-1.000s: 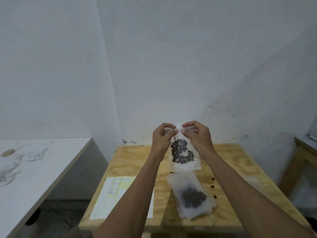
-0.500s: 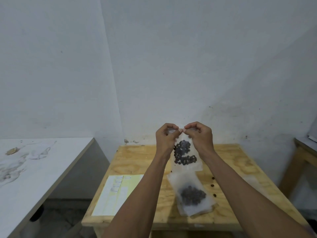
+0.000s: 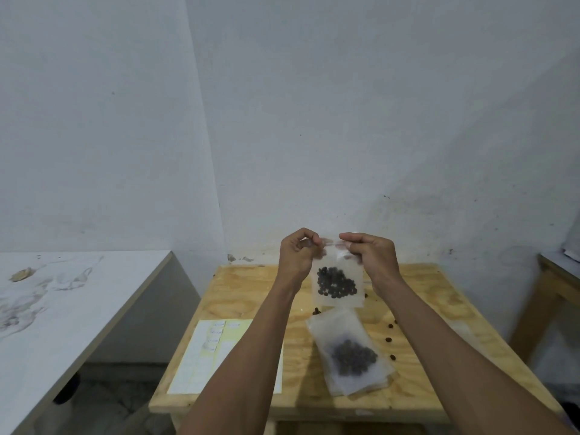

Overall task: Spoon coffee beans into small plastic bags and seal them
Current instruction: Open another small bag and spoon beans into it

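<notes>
Plywood table below. My left hand and right hand pinch the raised bag at its top corners; an incomplete seal risks spilling beans.

two bare forearms reach up from the bottom edge, long and lean. the left hand and right hand are uncovered, with skin showing all the way to the wrists. the fingers are slim with short nails.
</notes>
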Tool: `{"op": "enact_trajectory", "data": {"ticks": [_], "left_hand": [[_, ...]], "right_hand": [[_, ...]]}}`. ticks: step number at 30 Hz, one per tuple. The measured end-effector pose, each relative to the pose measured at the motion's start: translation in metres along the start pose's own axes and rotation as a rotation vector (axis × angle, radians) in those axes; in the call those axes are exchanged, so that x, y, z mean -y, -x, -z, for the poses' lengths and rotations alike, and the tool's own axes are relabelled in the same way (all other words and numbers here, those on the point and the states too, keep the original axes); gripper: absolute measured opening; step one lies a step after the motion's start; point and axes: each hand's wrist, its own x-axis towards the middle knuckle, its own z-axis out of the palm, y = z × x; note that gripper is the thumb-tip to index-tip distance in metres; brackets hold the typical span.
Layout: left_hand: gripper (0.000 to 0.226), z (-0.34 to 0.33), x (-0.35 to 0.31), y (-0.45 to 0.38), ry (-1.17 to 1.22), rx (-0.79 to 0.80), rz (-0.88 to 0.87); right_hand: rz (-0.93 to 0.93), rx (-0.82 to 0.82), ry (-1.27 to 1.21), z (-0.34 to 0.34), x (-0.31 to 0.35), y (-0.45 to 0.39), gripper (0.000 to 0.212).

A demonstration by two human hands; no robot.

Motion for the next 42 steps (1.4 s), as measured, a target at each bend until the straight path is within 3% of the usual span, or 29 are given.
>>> {"op": "enact_trajectory", "data": {"ticks": [4,11,15,21,26,32,37,42], "left_hand": [[0.031,0.003,-0.002,-0.002,-0.026,0.024,0.021],[0.029,-0.001,-0.005,-0.004,-0.01,0.069,0.068],[0.024,0.007,0.002,0.002,-0.12,0.113,0.129],[0.029,0.019,0.048,0.03,-0.452,0.155,0.314],[0.024,0.02,0.072,0.045,-0.724,0.182,0.235],[0.03,0.018,0.076,0.037,-0.832,0.204,0.193],[0.022,0.0,0.071,0.031,-0.814,0.154,0.023],[0.009,-0.061,0.058,0.032,-0.776,0.209,-0.048]], "right_hand": [[-0.018,0.015,0.003,0.003,0.0,-0.005,0.037],[-0.018,-0.028,0.019,0.003,0.002,-0.012,0.036],[0.029,0.019,0.235,0.007,-0.019,-0.013,0.033],[-0.097,0.01,0.621,0.006,-0.083,0.009,0.052],[-0.152,-0.033,0.759,0.003,-0.111,0.026,0.029],[-0.093,-0.013,0.861,0.003,-0.11,0.026,0.035],[-0.079,-0.061,0.788,0.015,-0.098,0.02,0.028],[-0.136,-0.249,0.8,0.066,-0.08,0.009,0.019]]}}
